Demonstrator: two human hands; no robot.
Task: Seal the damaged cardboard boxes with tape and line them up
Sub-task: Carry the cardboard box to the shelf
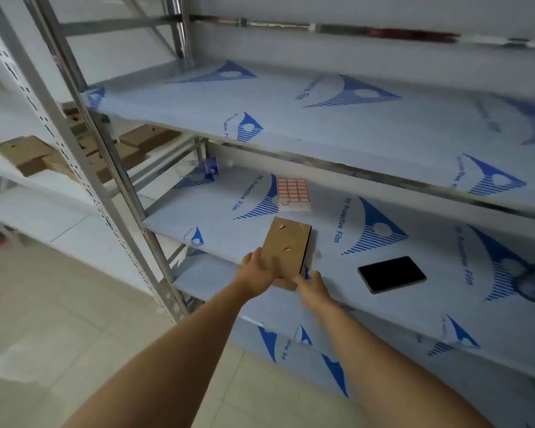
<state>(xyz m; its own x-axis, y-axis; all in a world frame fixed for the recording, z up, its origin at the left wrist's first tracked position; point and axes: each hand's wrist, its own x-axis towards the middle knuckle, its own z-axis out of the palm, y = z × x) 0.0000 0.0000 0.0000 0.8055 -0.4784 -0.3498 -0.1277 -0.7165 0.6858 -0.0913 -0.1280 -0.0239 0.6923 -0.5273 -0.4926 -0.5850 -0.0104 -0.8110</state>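
Cardboard boxes (28, 154), flat, lie stacked on the far-left shelf (0, 168). Left hand (255, 270) grips the near-left corner of a flat cardboard box (289, 247) on the film-covered middle shelf (414, 273). Right hand (311, 284) pinches its near-right corner, fingers curled; blurred. Label sheet (293, 194) lies behind the box. Black tablet (391, 274) lies to the right, apart.

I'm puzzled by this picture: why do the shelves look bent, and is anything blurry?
Head view: the wide-angle lens bows the shelf edge; right hand is motion-smeared, left hand and cardboard box sharper; light is soft and even.
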